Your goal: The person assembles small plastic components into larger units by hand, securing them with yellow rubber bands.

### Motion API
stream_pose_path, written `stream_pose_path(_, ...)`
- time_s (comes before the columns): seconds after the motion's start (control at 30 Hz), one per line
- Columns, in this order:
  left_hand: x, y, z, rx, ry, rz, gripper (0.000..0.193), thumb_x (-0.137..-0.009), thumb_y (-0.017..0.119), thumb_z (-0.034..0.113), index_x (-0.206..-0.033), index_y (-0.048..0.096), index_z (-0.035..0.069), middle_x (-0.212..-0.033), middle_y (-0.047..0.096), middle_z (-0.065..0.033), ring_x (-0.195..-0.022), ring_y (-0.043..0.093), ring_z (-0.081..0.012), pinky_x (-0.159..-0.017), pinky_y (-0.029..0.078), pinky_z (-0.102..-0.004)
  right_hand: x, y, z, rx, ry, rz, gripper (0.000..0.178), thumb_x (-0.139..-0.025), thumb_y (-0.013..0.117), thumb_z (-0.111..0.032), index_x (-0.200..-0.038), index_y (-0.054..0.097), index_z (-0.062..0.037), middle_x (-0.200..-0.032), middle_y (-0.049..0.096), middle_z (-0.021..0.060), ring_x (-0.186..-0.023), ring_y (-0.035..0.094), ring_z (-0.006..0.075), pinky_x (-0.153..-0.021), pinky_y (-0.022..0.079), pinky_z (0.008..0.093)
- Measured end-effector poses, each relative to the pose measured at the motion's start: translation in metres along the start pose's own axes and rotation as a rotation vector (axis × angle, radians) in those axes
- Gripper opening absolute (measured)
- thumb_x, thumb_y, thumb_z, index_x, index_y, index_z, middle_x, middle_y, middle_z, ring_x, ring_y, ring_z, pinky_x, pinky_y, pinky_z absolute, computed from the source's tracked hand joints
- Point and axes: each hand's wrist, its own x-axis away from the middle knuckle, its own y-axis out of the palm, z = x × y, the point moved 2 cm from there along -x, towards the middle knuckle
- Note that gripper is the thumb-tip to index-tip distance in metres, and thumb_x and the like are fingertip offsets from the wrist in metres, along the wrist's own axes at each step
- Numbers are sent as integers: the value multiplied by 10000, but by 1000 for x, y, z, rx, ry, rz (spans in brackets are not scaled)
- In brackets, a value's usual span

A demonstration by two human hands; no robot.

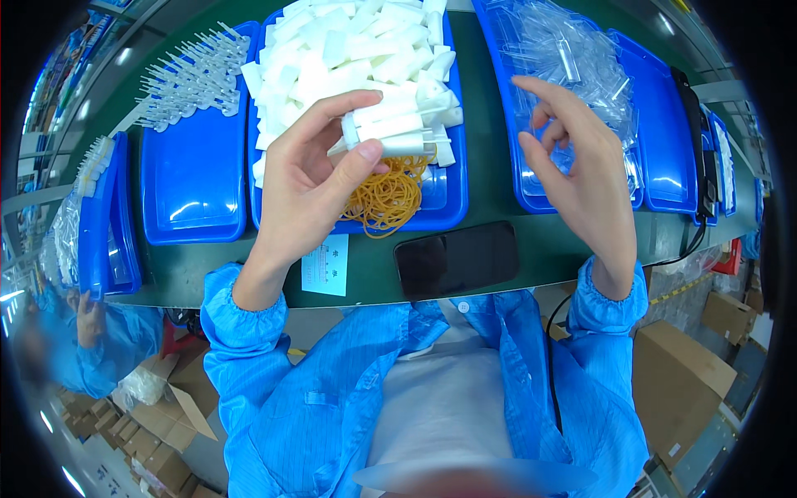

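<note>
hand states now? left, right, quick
Left hand: closed on a bundle of white plastic pieces, above the middle blue tray.
Right hand: open, fingers curled, holding nothing visible.

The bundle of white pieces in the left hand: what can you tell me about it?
The bundle of white pieces is a small stack of flat, oblong, matte white plastic-looking parts lying roughly level. The left hand pinches it, thumb under its near side and index finger over the top. It hangs above the middle blue tray, over loose white pieces of the same kind and a heap of orange rubber bands. No band shows around it.
</note>
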Motion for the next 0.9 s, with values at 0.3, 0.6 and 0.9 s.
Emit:
stream_pose_path(0.3, 2, 4, 0, -78, 19, -73, 367, -944, 631, 47, -1304, 574, 11, -1253, 555, -96, -1171, 582, -220, -819, 577, -298, -8, 27, -4, -780, 13, 84, 213, -917, 676, -29, -1126, 639, -11, -839, 599, 11, -754, 576, 50, -628, 462, 203)
stream_pose_path(0.6, 1, 1, 1, -146, 65, -52, 360, -900, 587, -12, -1258, 609, 13, -1241, 520, -97, -1103, 594, -203, -732, 592, -269, -3, 36, 7, -1064, 70, -70, 238, -933, 666, -27, -1169, 653, -1, -874, 658, 44, -721, 593, 38, -607, 474, 166)
stream_pose_path(0.9, 1, 4, -5, -195, 112, 11, 352, -880, 689, 22, -1224, 617, 9, -1226, 522, -102, -1087, 613, -209, -719, 606, -275, -1, 36, 1, -975, 116, -83, 239, -927, 677, -40, -1160, 665, 11, -877, 676, 53, -727, 618, 50, -629, 499, 180)
